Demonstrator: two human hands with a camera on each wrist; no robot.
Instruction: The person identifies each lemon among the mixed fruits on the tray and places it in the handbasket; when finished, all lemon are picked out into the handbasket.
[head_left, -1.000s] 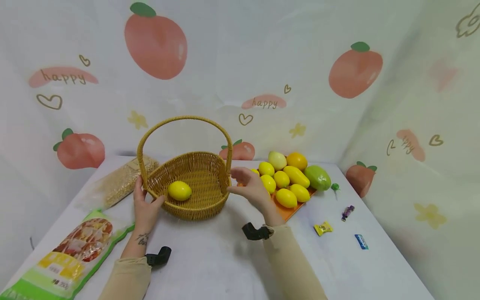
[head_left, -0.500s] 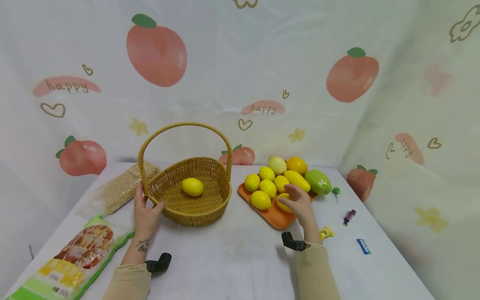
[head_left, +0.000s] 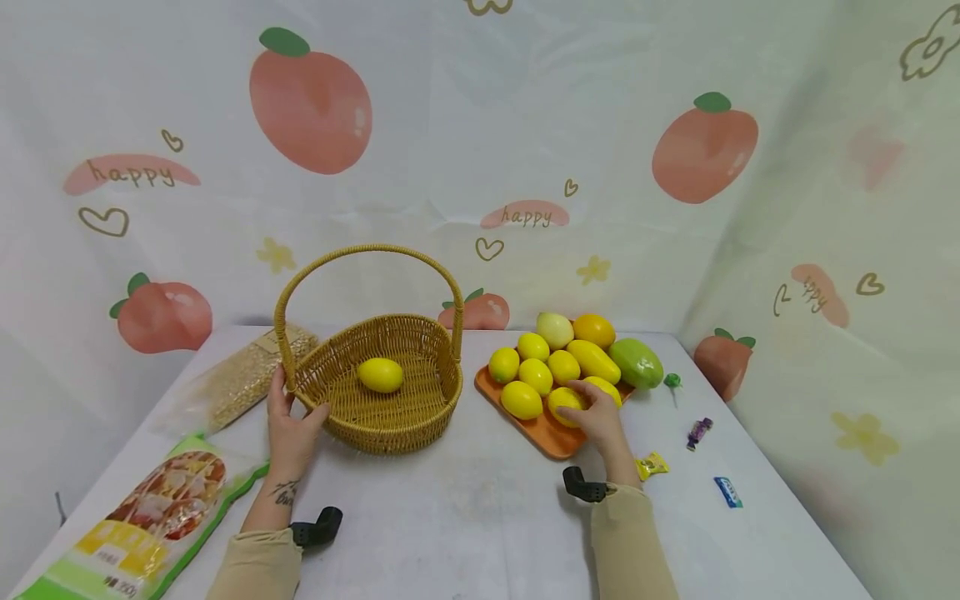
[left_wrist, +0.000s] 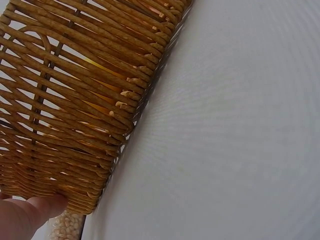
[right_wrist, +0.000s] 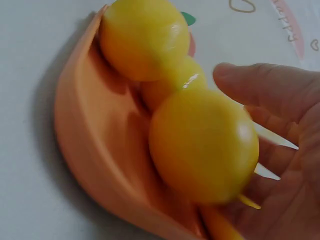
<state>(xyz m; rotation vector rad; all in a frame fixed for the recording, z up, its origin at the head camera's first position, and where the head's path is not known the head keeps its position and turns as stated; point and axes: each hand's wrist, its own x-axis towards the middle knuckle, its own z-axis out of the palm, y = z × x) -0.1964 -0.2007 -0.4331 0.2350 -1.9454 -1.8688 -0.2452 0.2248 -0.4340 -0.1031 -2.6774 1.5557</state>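
Note:
A woven basket (head_left: 420,414) with a tall handle stands on the table, one lemon (head_left: 380,375) lying inside it. My left hand (head_left: 295,402) grips the basket's near-left rim; in the left wrist view its thumb (left_wrist: 25,217) presses the wicker wall (left_wrist: 75,110). To the right, an orange tray (head_left: 551,437) carries several yellow lemons, an orange fruit and a green mango (head_left: 636,362). My right hand (head_left: 577,402) curls round a lemon (head_left: 564,402) at the tray's near side. The right wrist view shows that lemon (right_wrist: 202,145) cupped in my right hand (right_wrist: 280,125) just above the tray (right_wrist: 95,150).
A clear bag of grain (head_left: 247,375) lies left of the basket and a green snack packet (head_left: 150,508) at the front left. Wrapped candies (head_left: 649,465) (head_left: 697,429) (head_left: 726,492) and a green lollipop (head_left: 670,382) lie right of the tray. A printed backdrop walls the table.
My right hand left the basket's right rim and went to the tray, where its fingers closed round a lemon. The lemon in the basket rolled toward the middle. The left hand stayed.

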